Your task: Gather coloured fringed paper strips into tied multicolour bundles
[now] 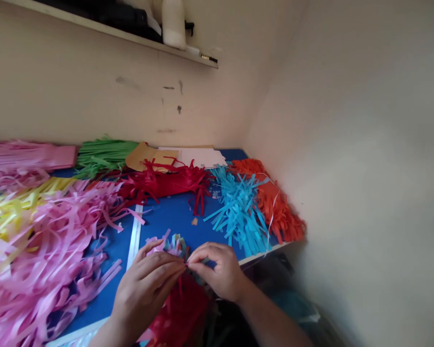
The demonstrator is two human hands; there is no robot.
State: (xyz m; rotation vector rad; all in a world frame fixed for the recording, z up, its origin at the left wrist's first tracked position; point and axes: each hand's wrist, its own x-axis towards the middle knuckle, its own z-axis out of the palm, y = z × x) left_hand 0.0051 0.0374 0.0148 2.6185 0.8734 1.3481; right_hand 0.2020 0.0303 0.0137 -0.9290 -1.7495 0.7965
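My left hand (148,279) is closed, its fingers held together over a bundle of multicoloured paper fringe (173,245) at the table's near edge. Opposite it, my right hand (219,270) pinches with thumb and forefinger. The fingertips of both hands meet at a tiny pinkish bit of paper strip, mostly covered by the fingers. Below them hangs red fringed paper (183,313), partly hidden by my left hand. Pale and pink strip ends stick up behind the left fingers.
Pink fringe (68,221) and yellow fringe (21,205) cover the left of the blue table (173,212). Green (106,152), red (162,183), light blue (240,207) and orange fringe (278,207) lie behind and right. A shelf (130,33) with a white bottle (173,24) juts out above.
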